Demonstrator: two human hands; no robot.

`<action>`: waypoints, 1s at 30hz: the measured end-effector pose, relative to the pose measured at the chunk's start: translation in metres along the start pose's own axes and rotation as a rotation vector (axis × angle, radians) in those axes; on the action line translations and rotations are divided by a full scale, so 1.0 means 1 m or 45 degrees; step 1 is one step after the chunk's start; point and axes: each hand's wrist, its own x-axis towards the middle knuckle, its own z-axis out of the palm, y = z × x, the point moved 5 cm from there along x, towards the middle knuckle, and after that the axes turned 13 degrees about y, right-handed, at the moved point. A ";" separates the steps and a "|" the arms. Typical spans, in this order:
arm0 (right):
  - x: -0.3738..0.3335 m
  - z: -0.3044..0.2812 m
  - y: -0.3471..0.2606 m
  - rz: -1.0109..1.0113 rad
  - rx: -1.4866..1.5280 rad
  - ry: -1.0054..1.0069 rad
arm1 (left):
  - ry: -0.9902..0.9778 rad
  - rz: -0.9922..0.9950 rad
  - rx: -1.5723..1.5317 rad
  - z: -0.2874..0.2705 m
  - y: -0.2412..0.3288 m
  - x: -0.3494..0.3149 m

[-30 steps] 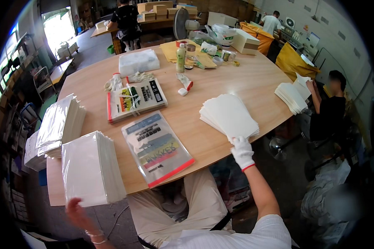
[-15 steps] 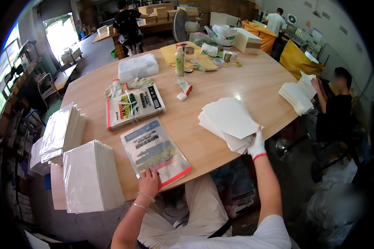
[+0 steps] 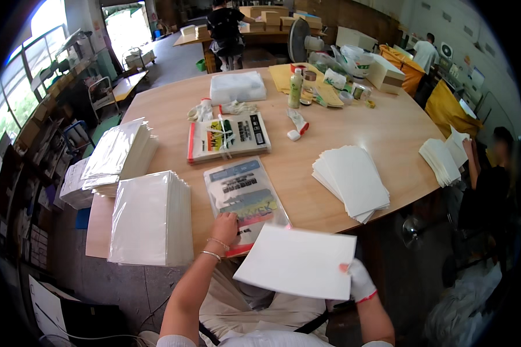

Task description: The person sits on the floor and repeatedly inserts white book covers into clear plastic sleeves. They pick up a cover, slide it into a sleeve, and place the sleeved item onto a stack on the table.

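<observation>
My right hand (image 3: 359, 279), in a white glove with a red cuff, holds a white paper sheet (image 3: 297, 261) by its right edge, below the table's near edge. My bare left hand (image 3: 224, 226) presses on the near end of a clear printed plastic bag (image 3: 245, 198) that lies flat on the round wooden table (image 3: 341, 118). A stack of white sheets (image 3: 351, 180) lies on the table to the right of the bag.
A tall pile of clear bags (image 3: 151, 218) and a second pile (image 3: 120, 152) stand at the left. Further back lie more printed bags (image 3: 227, 137), a green bottle (image 3: 296, 89) and a white bundle (image 3: 237, 87). A seated person (image 3: 492, 173) handles another paper stack (image 3: 444, 158) at the right.
My right hand has lifted one sheet off the white stack and carried it toward me. My left hand came up from below the table and settled on the printed bag.
</observation>
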 end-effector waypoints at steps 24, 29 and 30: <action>-0.025 0.037 0.101 0.224 0.455 0.337 | 0.341 -0.666 -1.630 0.065 0.076 -0.091; -0.026 0.058 0.108 0.427 0.381 0.485 | -0.158 -0.832 -2.282 0.173 0.083 -0.165; -0.023 0.066 0.108 0.449 0.418 0.504 | -0.223 -1.189 -2.584 0.160 0.091 -0.175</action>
